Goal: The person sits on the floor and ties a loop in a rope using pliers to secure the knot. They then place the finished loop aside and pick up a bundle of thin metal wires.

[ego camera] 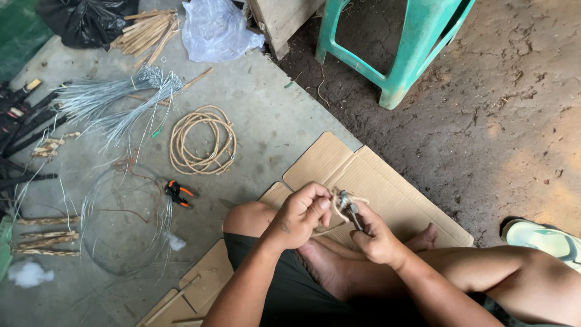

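The person sits cross-legged on a flattened cardboard sheet (375, 181), which keeps legs and work off the bare floor; everything else is told from that sheet. Just above its middle, the left hand (299, 217) is closed, pinching a small loop of tan cord (334, 203) between thumb and fingers, seemingly to hold it taut. The right hand (376, 237) is closed around a slim metal tool (350, 212), its tip meeting the cord where the left hand grips it, so both hands work at 1 spot close to the eyes.

Left of the sheet, within arm's reach, lies a coil of tan rope (203, 140), and nearer the sheet's left edge a pair of orange-handled pliers (180, 193). Beyond these a bundle of thin grey wires (115, 103) fans out, with loose hoops of wire (124, 221) below it. Past the sheet's far edge stands a green plastic stool (399, 48) on dirt. At its right corner rests a pale green sandal (544, 239).
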